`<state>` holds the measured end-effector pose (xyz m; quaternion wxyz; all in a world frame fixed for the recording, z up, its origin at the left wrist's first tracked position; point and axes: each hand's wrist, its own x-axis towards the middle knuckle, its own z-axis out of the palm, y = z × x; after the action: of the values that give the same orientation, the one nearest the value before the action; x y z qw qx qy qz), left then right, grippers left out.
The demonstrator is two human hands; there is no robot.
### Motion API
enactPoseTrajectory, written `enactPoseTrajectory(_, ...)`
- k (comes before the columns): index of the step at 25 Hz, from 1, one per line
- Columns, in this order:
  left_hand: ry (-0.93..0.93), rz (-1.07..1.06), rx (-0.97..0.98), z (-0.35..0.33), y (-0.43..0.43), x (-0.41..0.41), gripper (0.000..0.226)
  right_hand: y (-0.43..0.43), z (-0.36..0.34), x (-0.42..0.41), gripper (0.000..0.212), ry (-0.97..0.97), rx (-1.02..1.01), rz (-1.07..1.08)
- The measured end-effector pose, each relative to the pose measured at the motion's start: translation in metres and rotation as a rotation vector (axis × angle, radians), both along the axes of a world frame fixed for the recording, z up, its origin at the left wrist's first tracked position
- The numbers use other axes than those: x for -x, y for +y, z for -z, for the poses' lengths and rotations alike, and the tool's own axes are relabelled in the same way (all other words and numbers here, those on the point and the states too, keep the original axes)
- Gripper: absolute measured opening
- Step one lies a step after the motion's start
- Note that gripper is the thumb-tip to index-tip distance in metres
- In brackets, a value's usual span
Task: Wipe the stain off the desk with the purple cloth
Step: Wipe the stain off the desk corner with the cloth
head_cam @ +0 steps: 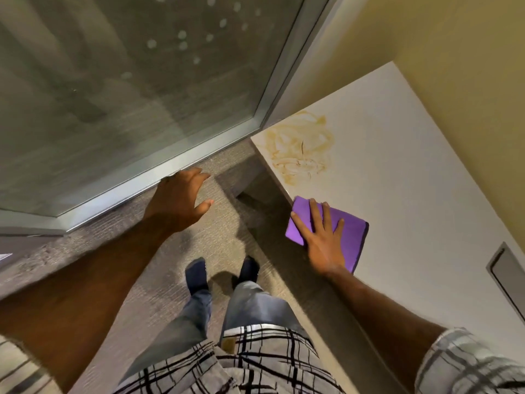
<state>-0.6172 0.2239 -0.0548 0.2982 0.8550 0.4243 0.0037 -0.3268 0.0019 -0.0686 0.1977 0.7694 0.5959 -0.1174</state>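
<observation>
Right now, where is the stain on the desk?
The stain is at the desk's far left corner near the glass wall, beyond the purple cloth under the right hand.

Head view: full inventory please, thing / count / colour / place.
desk: 1, white, right side against the wall
stain: 1, yellow-brown smears, far corner of the desk
purple cloth: 1, purple, folded flat at the desk's near edge
cable cover: 1, grey, set into the desk at far right
glass panel: 1, frosted, grey frame, left
carpet: grey, floor
wall: yellowish, upper right
left hand: empty, open, over the carpet
right hand: open, flat on the cloth
</observation>
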Motion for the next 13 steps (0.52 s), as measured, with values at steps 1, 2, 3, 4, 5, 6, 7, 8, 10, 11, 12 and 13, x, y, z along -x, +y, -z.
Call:
enactPoseTrajectory(1,0.008,0.023,-0.015,0.0,0.002,0.0,0.065,0.017,0.0,0.003,0.102,0.01,-0.011,-0.012)
enactPoseTrajectory(2,0.018,0.035,-0.023,0.0,0.005,-0.001,0.066,0.034,0.0,0.007,0.102,0.027,-0.018,-0.023)
enactPoseTrajectory(3,0.024,0.036,-0.033,0.002,0.006,-0.002,0.066,0.049,0.001,0.01,0.1,0.038,-0.031,-0.033)
enactPoseTrajectory(4,0.028,0.036,-0.043,0.004,0.007,-0.003,0.067,0.058,0.002,0.011,0.1,0.039,-0.04,-0.041)
enactPoseTrajectory(5,0.031,0.04,-0.048,0.006,0.006,-0.004,0.068,0.058,0.003,0.01,0.099,0.038,-0.034,-0.043)
enactPoseTrajectory(6,0.031,0.045,-0.045,0.008,0.005,-0.005,0.07,0.051,0.002,0.009,0.1,0.037,-0.023,-0.047)
enactPoseTrajectory(7,0.03,0.046,-0.038,0.008,0.005,-0.006,0.072,0.038,0.0,0.006,0.099,0.038,-0.007,-0.056)
enactPoseTrajectory(8,0.037,0.042,-0.033,0.009,0.004,-0.006,0.074,0.021,-0.003,0.003,0.098,0.043,0.01,-0.062)
enactPoseTrajectory(10,0.075,0.028,-0.054,0.009,0.002,-0.005,0.075,-0.005,-0.009,-0.002,0.096,0.03,0.052,-0.067)
enactPoseTrajectory(11,0.1,0.023,-0.073,0.011,0.002,-0.006,0.075,-0.006,-0.009,-0.004,0.096,0.01,0.062,-0.066)
enactPoseTrajectory(12,0.133,0.024,-0.091,0.013,0.001,-0.009,0.076,0.0,-0.007,-0.005,0.098,0.008,0.058,-0.06)
enactPoseTrajectory(13,0.17,0.027,-0.099,0.016,0.001,-0.012,0.077,0.012,-0.004,-0.004,0.1,0.02,0.049,-0.053)
